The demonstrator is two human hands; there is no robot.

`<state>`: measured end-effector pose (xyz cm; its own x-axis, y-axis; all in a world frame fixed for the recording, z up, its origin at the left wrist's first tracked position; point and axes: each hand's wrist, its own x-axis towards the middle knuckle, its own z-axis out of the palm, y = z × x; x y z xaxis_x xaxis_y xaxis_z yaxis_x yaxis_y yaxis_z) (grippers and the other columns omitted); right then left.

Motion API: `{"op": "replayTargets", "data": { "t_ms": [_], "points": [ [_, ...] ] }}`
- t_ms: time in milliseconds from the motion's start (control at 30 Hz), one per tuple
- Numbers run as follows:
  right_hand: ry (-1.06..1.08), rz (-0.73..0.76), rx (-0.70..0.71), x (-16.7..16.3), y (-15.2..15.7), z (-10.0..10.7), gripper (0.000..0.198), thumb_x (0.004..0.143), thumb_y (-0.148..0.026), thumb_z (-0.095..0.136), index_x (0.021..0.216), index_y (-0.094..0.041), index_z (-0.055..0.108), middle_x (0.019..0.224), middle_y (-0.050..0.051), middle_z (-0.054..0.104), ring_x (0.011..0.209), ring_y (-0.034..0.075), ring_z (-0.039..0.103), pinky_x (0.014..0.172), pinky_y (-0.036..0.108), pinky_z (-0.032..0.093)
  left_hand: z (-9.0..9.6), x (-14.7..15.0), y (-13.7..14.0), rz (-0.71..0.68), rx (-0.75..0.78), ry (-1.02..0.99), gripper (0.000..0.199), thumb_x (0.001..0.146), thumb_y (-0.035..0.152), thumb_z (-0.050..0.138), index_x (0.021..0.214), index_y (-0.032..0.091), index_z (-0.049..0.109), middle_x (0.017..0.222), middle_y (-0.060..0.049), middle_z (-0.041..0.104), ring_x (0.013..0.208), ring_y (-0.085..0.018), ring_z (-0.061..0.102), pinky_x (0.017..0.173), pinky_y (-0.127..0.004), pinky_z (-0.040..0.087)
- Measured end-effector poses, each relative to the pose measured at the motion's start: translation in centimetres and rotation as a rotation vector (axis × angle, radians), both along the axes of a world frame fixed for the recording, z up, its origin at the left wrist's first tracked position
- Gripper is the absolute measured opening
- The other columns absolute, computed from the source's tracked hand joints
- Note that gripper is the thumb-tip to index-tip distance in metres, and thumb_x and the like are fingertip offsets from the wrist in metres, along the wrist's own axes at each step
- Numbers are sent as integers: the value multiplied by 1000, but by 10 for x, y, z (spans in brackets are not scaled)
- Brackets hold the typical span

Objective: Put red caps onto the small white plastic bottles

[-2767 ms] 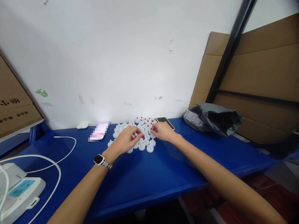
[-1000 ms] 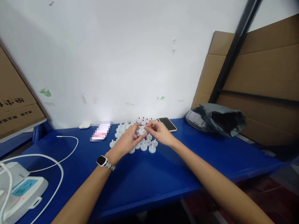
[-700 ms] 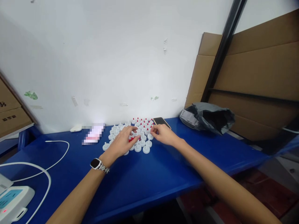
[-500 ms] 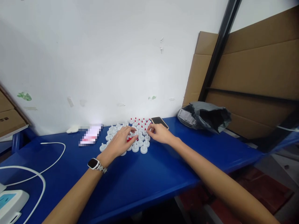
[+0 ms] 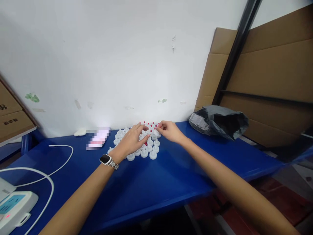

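On the blue table stands a cluster of white nozzle caps (image 5: 144, 153), round at the base with a pointed spout. Those in the back rows carry small red tips (image 5: 148, 123). My left hand (image 5: 130, 140) hovers over the middle of the cluster, thumb and fingers apart, covering several caps. Some loose red pieces (image 5: 146, 143) show beside its thumb. At the cluster's right edge my right hand (image 5: 170, 131) has thumb and forefinger pinched together at a white cap; what lies between the fingertips is too small to make out.
A grey plastic bag (image 5: 220, 122) lies open at the right, before cardboard sheets (image 5: 276, 65). To the left are a blurred-out pink-white item (image 5: 99, 138), a small white case (image 5: 80, 132), a white cable (image 5: 70, 156) and a power strip (image 5: 18, 209). A white wall (image 5: 122, 58) rises behind.
My right hand has moved back towards the rear red-tipped caps and its fingers have closed into a pinch. My left hand stays over the cluster. The whole view has shifted slightly.
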<state>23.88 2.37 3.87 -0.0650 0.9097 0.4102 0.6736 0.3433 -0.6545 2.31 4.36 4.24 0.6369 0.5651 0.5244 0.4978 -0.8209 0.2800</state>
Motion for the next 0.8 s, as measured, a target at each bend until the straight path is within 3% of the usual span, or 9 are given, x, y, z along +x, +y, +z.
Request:
{"op": "replayTargets", "data": {
  "t_ms": [133,233,333,467,667,733,800],
  "points": [
    [208,165,-26,-38,-3,11,24,86,-40,55,81,-17,57,69,1,64,60,12,56,55,22,39,-8,-12,-2,28,-63,-74,41,91,48,49,123,23,48,110,-7,60,93,-23,58,81,-39,48],
    [120,183,18,-63,2,7,27,88,-41,52,74,-18,52,62,-2,57,58,11,51,55,23,36,-17,-24,0,64,-121,-103,34,95,44,43,118,20,49,93,-5,60,80,-20,57,73,-36,47],
    [1,196,76,-74,7,-2,31,94,-39,41,70,-19,46,60,-4,50,58,11,47,56,24,32,-20,-33,1,84,-123,-80,32,97,42,37,115,19,49,89,-4,57,76,-19,55,70,-35,46],
    [1,212,91,-75,6,-10,34,96,-30,31,66,-19,42,59,-3,47,59,11,46,58,24,31,-15,-30,-6,74,-27,-4,27,98,37,33,112,19,47,93,-6,56,84,-21,56,77,-37,46],
    [-34,28,161,-75,-2,-5,33,92,-24,37,59,-20,39,52,-3,44,52,11,40,55,26,26,-3,-15,-16,154,221,93,14,92,26,42,98,16,49,91,-8,55,89,-25,51,81,-40,43],
    [-24,13,171,-76,-3,-4,32,91,-24,38,59,-20,39,52,-3,44,52,11,39,55,26,26,-2,-15,-17,142,160,42,13,90,28,44,96,17,49,88,-7,54,85,-23,51,77,-37,43],
    [56,44,146,-78,-4,-4,33,91,-27,37,59,-20,39,53,-4,43,53,10,39,55,25,26,-3,-15,-16,86,-37,-73,16,91,32,43,96,18,49,78,-2,51,71,-18,48,67,-32,41]
  ]
}}
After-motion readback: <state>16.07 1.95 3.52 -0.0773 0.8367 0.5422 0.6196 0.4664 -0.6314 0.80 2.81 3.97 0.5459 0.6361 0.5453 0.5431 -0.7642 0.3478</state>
